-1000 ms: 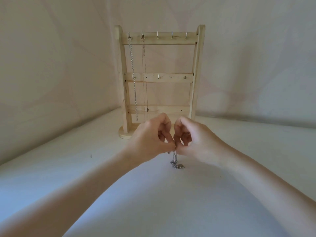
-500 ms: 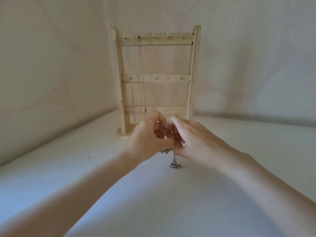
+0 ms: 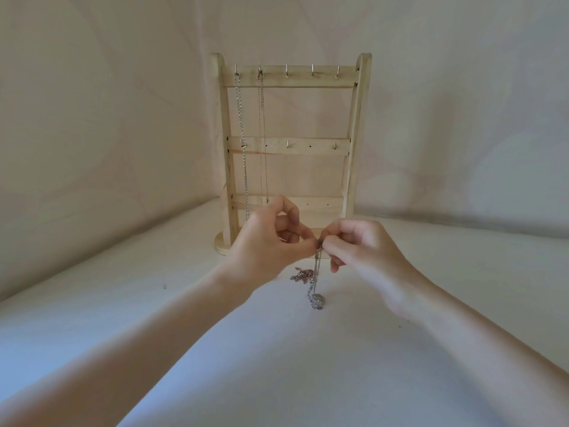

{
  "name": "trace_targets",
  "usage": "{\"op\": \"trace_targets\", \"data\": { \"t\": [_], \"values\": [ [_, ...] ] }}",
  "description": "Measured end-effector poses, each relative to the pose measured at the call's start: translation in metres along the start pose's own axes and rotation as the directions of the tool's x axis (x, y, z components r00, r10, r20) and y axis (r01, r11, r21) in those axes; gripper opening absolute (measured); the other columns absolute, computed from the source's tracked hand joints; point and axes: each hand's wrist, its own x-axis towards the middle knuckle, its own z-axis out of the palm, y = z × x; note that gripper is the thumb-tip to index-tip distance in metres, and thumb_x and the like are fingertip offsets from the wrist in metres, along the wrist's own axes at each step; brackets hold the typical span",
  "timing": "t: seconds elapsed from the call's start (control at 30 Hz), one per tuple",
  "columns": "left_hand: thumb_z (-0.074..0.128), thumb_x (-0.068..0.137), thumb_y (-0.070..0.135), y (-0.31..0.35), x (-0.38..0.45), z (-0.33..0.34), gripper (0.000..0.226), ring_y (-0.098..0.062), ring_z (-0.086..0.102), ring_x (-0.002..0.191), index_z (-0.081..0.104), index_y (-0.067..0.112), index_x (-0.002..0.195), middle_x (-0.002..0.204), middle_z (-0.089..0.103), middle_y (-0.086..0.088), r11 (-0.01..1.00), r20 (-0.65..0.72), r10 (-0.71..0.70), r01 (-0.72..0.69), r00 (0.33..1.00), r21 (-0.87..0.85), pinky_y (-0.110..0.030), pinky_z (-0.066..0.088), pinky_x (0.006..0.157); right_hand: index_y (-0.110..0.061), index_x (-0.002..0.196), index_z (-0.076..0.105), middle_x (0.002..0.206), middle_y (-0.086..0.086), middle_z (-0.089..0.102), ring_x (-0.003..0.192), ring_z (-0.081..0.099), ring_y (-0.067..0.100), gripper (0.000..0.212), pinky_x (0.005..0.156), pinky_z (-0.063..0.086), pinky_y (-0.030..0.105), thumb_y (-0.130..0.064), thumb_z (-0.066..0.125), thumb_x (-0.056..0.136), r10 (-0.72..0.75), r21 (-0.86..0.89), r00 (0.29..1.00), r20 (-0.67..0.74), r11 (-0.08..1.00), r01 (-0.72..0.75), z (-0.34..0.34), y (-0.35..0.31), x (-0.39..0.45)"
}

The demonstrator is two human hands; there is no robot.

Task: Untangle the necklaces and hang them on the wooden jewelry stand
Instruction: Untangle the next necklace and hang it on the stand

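Both hands are pinching the silver pendant necklace (image 3: 317, 274) at one spot: left hand (image 3: 271, 238) and right hand (image 3: 363, 251) fingertips are meeting just above the counter (image 3: 431, 272), other fingers curled in. The chain is hanging limp from the pinch, pendant (image 3: 317, 298) resting on the counter, with a small reddish chain pile (image 3: 303, 275) lying beside it. Likely light, floppy, slippery and snag-prone, so grip near the clasp or knot (not the pendant). Two chains (image 3: 243, 143) are already hanging on the wooden jewelry stand (image 3: 354, 143); third top hook (image 3: 286, 70) is looking free.
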Motion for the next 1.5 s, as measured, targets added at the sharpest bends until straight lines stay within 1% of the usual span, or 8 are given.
{"op": "trace_targets", "data": {
  "t": [0.2, 0.3, 0.4, 0.67, 0.87, 1.1, 1.23, 1.5],
  "values": [
    [0.061, 0.08, -0.005, -0.001, -0.003, 0.004, 0.025, -0.003, 0.047, 0.048, 0.043, 0.012, 0.085, 0.069, 0.062, 0.0, 0.985, 0.107, -0.153, 0.16, 0.983, -0.065, -0.011, 0.037, 0.048, -0.005, 0.062, 0.053, 0.055, -0.001, 0.044, 0.056, 0.044, 0.014, 0.024, 0.056, 0.045, 0.018, -0.006, 0.047, 0.086, 0.018, 0.078, 0.997, 0.077, 0.997, -0.024, 0.005, 0.003, -0.002],
    [0.062, 0.079, -0.004, -0.003, 0.001, 0.0, 0.026, -0.009, 0.046, 0.055, 0.044, 0.014, 0.084, 0.074, 0.06, -0.003, 0.942, 0.133, -0.265, 0.286, 0.955, -0.177, -0.016, 0.042, 0.057, -0.011, 0.065, 0.058, 0.049, -0.011, 0.051, 0.051, 0.048, 0.01, 0.022, 0.058, 0.042, 0.015, -0.004, 0.053, 0.086, 0.012, 0.014, 0.99, 0.143, 1.0, -0.015, -0.001, 0.0, 0.0],
    [0.061, 0.078, -0.009, -0.002, 0.003, -0.004, 0.029, -0.008, 0.044, 0.05, 0.043, 0.014, 0.081, 0.071, 0.051, -0.006, 0.878, 0.2, -0.347, 0.392, 0.916, -0.274, -0.013, 0.042, 0.047, -0.013, 0.066, 0.06, 0.047, -0.013, 0.054, 0.047, 0.049, 0.006, 0.02, 0.055, 0.04, 0.011, -0.003, 0.057, 0.083, 0.018, -0.101, 0.977, 0.213, 0.995, 0.003, -0.005, -0.003, 0.001],
    [0.06, 0.076, -0.013, 0.003, 0.002, -0.011, 0.033, -0.014, 0.05, 0.059, 0.043, 0.012, 0.088, 0.069, 0.057, -0.008, 0.899, 0.349, -0.355, 0.419, 0.867, -0.126, -0.014, 0.044, 0.051, -0.017, 0.064, 0.061, 0.06, -0.006, 0.055, 0.055, 0.049, 0.007, 0.014, 0.061, 0.043, 0.022, -0.009, 0.064, 0.076, 0.031, -0.371, 0.92, 0.392, 0.92, 0.127, -0.015, -0.01, 0.003],
    [0.066, 0.076, -0.006, 0.008, 0.003, -0.021, 0.034, -0.018, 0.044, 0.069, 0.042, 0.017, 0.085, 0.067, 0.066, 0.003, 0.942, 0.456, -0.334, 0.311, 0.825, 0.128, -0.017, 0.037, 0.056, -0.011, 0.075, 0.065, 0.062, -0.007, 0.056, 0.056, 0.049, 0.004, 0.006, 0.062, 0.042, 0.023, -0.016, 0.065, 0.079, 0.091, -0.453, 0.876, 0.473, 0.878, 0.153, -0.017, -0.015, 0.001],
    [0.067, 0.074, 0.005, -0.004, -0.001, -0.007, 0.032, 0.001, 0.045, 0.052, 0.041, 0.024, 0.08, 0.078, 0.067, -0.002, 0.897, 0.448, -0.242, 0.022, 0.861, 0.442, -0.018, 0.039, 0.059, -0.016, 0.065, 0.057, 0.06, -0.009, 0.049, 0.056, 0.043, 0.009, 0.013, 0.056, 0.037, 0.022, -0.019, 0.065, 0.075, 0.105, -0.627, 0.895, 0.434, 0.749, 0.216, -0.006, -0.006, -0.003],
    [0.068, 0.073, 0.015, -0.009, 0.0, -0.002, 0.026, 0.009, 0.046, 0.052, 0.051, 0.033, 0.071, 0.067, 0.057, 0.013, 0.838, 0.244, -0.066, -0.079, 0.968, 0.539, -0.009, 0.036, 0.051, -0.017, 0.066, 0.058, 0.059, -0.008, 0.053, 0.059, 0.047, 0.006, 0.011, 0.059, 0.032, 0.015, -0.015, 0.063, 0.075, -0.149, -0.574, 0.96, 0.239, 0.775, 0.264, -0.002, 0.005, 0.0],
    [0.057, 0.083, 0.005, 0.001, 0.004, -0.005, 0.024, 0.0, 0.048, 0.044, 0.066, 0.018, 0.065, 0.047, 0.054, 0.014, 0.971, 0.173, -0.223, 0.203, 0.959, 0.125, -0.009, 0.041, 0.049, -0.019, 0.061, 0.056, 0.055, -0.011, 0.053, 0.05, 0.046, 0.0, 0.02, 0.053, 0.037, 0.012, -0.007, 0.065, 0.074, -0.144, -0.3, 0.981, 0.132, 0.937, 0.178, -0.01, -0.001, 0.004]
  ]
}}
